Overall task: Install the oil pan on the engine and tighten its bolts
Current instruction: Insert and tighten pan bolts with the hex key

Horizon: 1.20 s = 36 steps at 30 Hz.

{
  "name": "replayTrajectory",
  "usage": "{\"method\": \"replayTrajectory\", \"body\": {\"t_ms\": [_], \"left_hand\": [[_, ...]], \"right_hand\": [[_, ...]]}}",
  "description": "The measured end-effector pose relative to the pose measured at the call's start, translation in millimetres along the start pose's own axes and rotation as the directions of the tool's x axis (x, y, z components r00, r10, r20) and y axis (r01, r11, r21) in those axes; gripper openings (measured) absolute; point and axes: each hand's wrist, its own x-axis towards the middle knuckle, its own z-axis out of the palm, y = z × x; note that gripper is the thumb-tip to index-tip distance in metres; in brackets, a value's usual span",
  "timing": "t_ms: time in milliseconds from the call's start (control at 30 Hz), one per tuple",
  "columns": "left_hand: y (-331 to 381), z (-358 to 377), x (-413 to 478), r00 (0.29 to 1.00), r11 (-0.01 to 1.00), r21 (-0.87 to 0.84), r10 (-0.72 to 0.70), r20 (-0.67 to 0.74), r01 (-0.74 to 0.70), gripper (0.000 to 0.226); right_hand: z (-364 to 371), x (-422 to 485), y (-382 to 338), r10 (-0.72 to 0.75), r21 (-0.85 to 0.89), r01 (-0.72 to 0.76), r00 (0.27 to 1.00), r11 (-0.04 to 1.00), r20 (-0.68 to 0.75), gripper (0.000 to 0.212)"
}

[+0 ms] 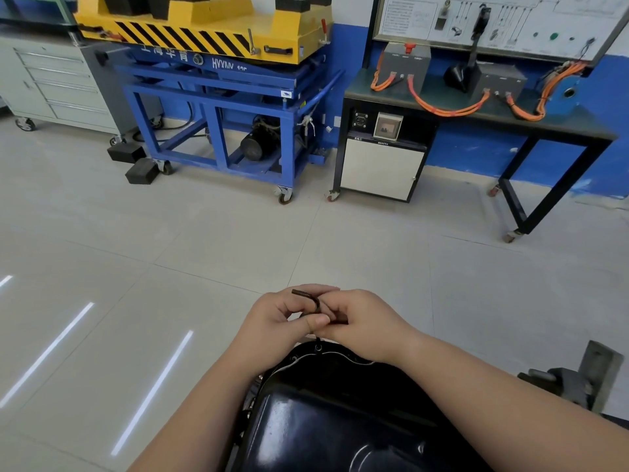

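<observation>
The left forearm point(204, 396) and right forearm point(493, 396) are bare and sleeveless. The left hand point(272, 318) and right hand point(364, 325) are ungloved, with one short, plain thumbnail showing.

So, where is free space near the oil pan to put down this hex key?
Bare tiled floor lies left of the oil pan and ahead, up to the blue cart. Right of the pan a grey metal fixture crowds it.
</observation>
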Motion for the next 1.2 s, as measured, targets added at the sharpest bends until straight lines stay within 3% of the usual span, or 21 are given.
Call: {"method": "replayTrajectory", "body": {"t_ms": [33,133,200,433,533,633,767,933,1067,1200], "left_hand": [[0,-1,0,1.0,1.0,-0.001,-0.004,0.008,0.004,0.011],[3,1,-3,0.999,1.0,-0.018,0.007,0.049,-0.006,0.016],[4,3,-3,0.999,0.999,-0.047,-0.014,0.036,0.015,0.022],[8,3,1,1.0,1.0,-0.009,-0.01,-0.018,0.01,0.019],[7,2,2,1.0,1.0,0.018,0.014,-0.012,-0.014,0.015],[9,2,1,1.0,1.0,0.011,0.014,-0.002,-0.014,0.02],[10,0,1,0.995,0.997,0.07,0.005,0.101,-0.012,0.019],[10,2,-1,1.0,1.0,0.011,0.007,0.008,-0.007,0.019],[7,4,0,0.999,0.996,0.078,0.039,-0.035,-0.036,0.022],[8,2,0,0.997,0.991,0.127,0.047,-0.053,-0.04,0.017]], "right_hand": [[-1,0,0,-0.004,0.012,0.004,1.0,1.0,0.003,0.055],[1,1,4,-0.002,-0.023,0.001,0.998,1.0,-0.056,0.025],[2,2,6,0.03,-0.046,-0.036,0.993,0.998,-0.113,0.02],[6,3,4,0.01,-0.121,-0.029,0.988,0.992,-0.154,0.035],[5,2,3,0.004,-0.092,-0.014,0.994,0.996,-0.106,0.03],[1,0,2,-0.003,-0.077,-0.002,0.998,0.997,-0.064,0.042],[0,2,1,-0.013,-0.159,0.002,0.998,0.987,-0.068,0.019],[1,2,1,0.013,-0.138,-0.031,0.991,0.99,-0.13,0.02],[5,3,1,0.0,-0.208,-0.032,0.988,0.978,-0.152,0.034],[4,1,0,0.02,-0.11,-0.027,0.998,0.994,-0.064,0.025]]}}
